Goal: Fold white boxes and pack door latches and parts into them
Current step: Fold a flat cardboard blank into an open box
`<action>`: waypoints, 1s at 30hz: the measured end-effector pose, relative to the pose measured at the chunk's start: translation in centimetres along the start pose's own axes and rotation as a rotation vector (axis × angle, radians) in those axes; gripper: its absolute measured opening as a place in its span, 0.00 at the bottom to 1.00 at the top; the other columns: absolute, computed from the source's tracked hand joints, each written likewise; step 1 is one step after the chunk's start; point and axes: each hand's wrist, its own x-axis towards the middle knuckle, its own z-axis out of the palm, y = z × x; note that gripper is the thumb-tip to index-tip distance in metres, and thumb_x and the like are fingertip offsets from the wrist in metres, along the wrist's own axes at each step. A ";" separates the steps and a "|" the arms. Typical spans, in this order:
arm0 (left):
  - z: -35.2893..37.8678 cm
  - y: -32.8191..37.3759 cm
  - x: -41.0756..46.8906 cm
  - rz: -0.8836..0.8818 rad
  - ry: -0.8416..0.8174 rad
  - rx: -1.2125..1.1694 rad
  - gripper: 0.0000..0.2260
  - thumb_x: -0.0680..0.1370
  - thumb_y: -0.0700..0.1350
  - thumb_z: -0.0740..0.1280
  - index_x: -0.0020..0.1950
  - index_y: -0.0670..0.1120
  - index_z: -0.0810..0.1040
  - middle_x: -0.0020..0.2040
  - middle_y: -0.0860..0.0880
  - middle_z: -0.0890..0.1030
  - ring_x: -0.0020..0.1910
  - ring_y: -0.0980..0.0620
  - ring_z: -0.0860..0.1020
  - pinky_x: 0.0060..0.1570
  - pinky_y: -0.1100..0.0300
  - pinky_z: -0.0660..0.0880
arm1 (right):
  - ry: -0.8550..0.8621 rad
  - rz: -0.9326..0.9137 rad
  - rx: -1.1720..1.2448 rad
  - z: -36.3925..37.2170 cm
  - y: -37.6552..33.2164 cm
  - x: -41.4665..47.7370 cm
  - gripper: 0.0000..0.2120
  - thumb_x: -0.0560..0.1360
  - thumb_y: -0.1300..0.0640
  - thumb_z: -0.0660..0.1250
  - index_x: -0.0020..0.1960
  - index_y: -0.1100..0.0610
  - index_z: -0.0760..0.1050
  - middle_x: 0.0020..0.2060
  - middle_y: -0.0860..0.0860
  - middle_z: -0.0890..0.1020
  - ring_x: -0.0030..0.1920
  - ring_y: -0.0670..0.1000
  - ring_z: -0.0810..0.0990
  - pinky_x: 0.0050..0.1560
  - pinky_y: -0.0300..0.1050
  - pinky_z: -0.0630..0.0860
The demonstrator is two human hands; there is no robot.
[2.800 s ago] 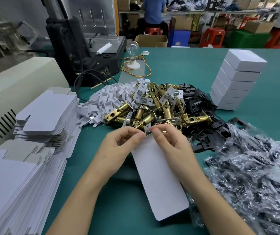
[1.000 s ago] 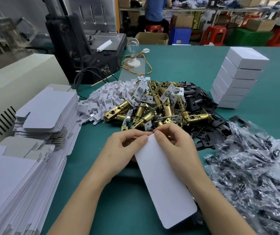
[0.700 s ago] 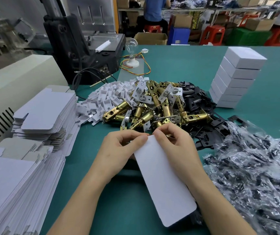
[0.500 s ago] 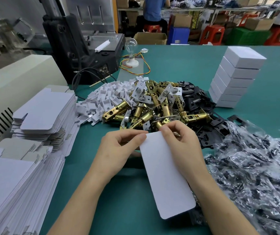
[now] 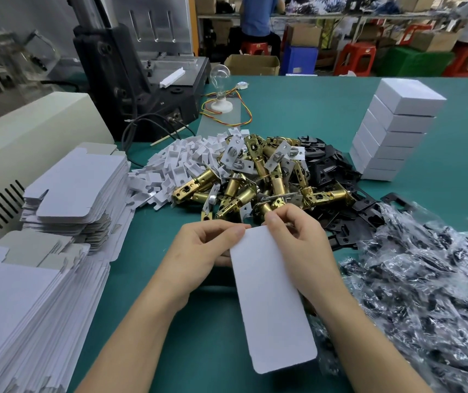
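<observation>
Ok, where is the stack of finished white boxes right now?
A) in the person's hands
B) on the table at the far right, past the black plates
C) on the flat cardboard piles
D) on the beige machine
B: the stack of boxes stands on the table at the far right, just beyond the black plates.

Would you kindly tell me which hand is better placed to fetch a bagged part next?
Probably the right hand: the bagged parts lie just beside it, whereas the left hand grips the white box farther away.
</observation>
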 end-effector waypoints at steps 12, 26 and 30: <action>-2.9 0.2 1.1 -0.141 0.189 0.034 0.15 0.80 0.50 0.72 0.60 0.41 0.85 0.54 0.44 0.85 0.51 0.48 0.80 0.53 0.56 0.76 | 0.139 -0.306 0.000 -0.7 -0.7 -0.4 0.08 0.82 0.59 0.69 0.53 0.47 0.82 0.42 0.43 0.86 0.48 0.46 0.85 0.43 0.32 0.75; -1.4 0.2 -0.3 -0.127 0.093 -0.035 0.10 0.67 0.43 0.65 0.34 0.46 0.86 0.26 0.48 0.79 0.21 0.55 0.74 0.22 0.64 0.71 | -0.206 -0.608 -0.204 0.0 -0.5 -0.7 0.20 0.73 0.57 0.77 0.64 0.52 0.79 0.58 0.43 0.81 0.62 0.48 0.79 0.61 0.47 0.75; -1.8 -0.5 0.7 0.089 0.283 0.402 0.15 0.81 0.43 0.67 0.35 0.53 0.81 0.27 0.57 0.77 0.26 0.62 0.71 0.28 0.65 0.68 | -0.212 -0.374 -0.083 0.0 -0.7 -0.8 0.12 0.74 0.54 0.73 0.57 0.49 0.78 0.48 0.43 0.83 0.49 0.47 0.82 0.47 0.45 0.79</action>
